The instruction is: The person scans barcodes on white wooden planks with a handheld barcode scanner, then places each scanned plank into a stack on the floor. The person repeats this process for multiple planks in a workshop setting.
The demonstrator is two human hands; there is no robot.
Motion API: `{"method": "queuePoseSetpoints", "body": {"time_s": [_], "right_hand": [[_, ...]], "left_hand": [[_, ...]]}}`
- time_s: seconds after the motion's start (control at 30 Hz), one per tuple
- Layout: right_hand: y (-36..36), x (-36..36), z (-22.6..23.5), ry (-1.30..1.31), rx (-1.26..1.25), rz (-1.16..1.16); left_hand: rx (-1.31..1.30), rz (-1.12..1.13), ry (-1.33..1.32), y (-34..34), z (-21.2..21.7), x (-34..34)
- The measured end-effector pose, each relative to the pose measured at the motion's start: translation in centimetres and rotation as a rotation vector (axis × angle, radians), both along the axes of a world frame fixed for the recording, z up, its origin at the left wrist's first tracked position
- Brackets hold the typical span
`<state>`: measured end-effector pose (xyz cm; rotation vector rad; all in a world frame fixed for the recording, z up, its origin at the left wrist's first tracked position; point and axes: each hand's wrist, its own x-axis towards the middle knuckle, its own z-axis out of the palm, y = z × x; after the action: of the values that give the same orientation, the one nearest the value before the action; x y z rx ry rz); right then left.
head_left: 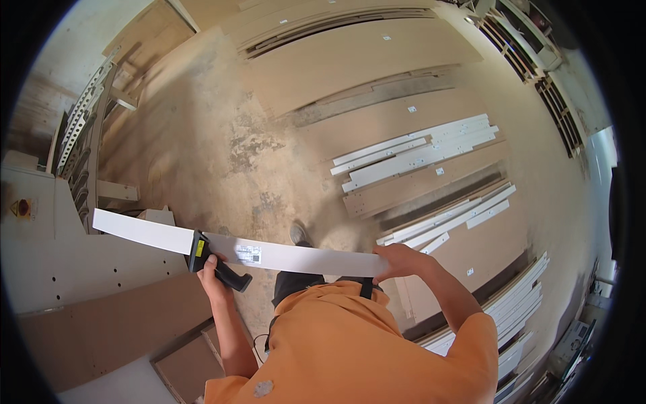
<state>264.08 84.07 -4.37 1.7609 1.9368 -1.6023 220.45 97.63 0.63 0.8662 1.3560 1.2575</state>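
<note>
A long, narrow white board [303, 259] stretches across in front of my body, with a printed label stuck near its middle. My right hand [398, 261] is closed around the board's right end. In my left hand [214, 277] is a black handheld barcode scanner [199, 250] with a yellow sticker; its head lies against the board and its handle points down to the right. The thumb shows on top, while the other left fingers are mostly hidden, so I cannot tell whether they also bear the board.
Stacks of brown panels [350, 64] lie to the right, some topped with white strips [420, 151]. More white strips [518, 303] are piled at lower right. A pale machine [33, 202] with a red-and-yellow switch stands at left, beside a perforated rail [84, 111]. Worn floor [252, 141] runs between.
</note>
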Motion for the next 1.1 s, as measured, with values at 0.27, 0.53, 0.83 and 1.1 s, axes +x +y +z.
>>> {"method": "queuePoseSetpoints", "body": {"time_s": [0.27,0.53,0.83,1.1], "right_hand": [[19.5,-5.5,0.6,0.135,-0.149,-0.096],[41.4,-14.5,3.5,0.405,-0.113,-0.609],[72.6,-18.0,-4.1,0.465,0.164,-1.003],[110.2,-18.4,-13.6,0.478,0.346,-1.490]], "left_hand": [[-0.256,0.211,-0.292,25.6,-8.6,-2.2],[-0.404,-0.451,-0.046,45.8,-4.4,2.4],[-0.299,-0.351,-0.274,55.9,-6.1,-4.3],[-0.509,0.508,-0.227,65.5,-8.8,-17.9]]}}
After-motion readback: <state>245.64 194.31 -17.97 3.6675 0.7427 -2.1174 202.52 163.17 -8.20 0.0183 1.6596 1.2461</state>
